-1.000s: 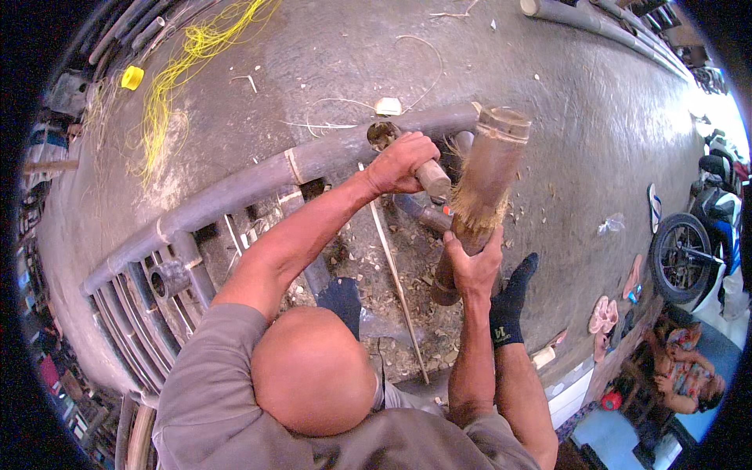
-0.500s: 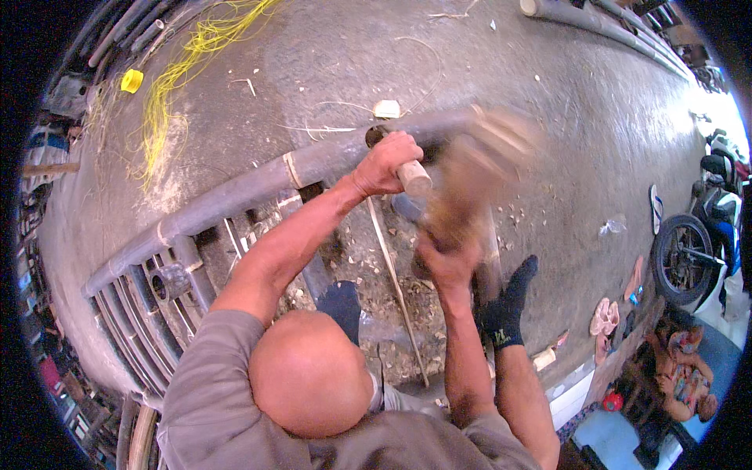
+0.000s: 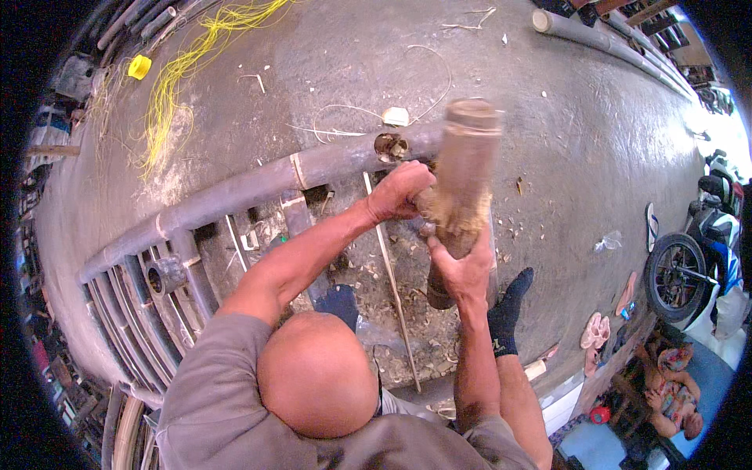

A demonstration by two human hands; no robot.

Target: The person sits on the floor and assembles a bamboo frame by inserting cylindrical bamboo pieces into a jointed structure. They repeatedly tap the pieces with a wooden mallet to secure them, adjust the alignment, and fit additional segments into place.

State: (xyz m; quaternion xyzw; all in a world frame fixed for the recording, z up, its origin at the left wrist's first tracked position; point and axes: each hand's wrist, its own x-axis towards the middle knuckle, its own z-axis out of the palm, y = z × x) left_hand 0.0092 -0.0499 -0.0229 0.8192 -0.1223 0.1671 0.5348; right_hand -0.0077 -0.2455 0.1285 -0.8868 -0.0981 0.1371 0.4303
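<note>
My right hand [image 3: 464, 270] is wrapped around the narrow part of a thick bamboo mallet [image 3: 470, 160], its body frayed in the middle and its upper end slightly blurred. Closed beside it, my left hand [image 3: 403, 190] holds a wooden-handled chisel, mostly hidden by my fingers and the mallet. Both hands are over a long dark bamboo pole [image 3: 227, 190] lying across the floor. Just beyond my left hand, a rough hole [image 3: 390, 147] with chips in it opens in the pole's side.
Shorter bamboo pieces [image 3: 294, 211] join the pole like rungs. Wood chips [image 3: 368, 290] litter the floor between my feet. Yellow strands [image 3: 176, 86] lie at the far left, more poles [image 3: 580, 35] at the far right. A motorcycle wheel [image 3: 675, 266] and a seated person [image 3: 670, 388] are at the right.
My left hand has drawn the chisel out of the hole, toward me and to the right. The mallet has swung more upright, close beside the left hand.
</note>
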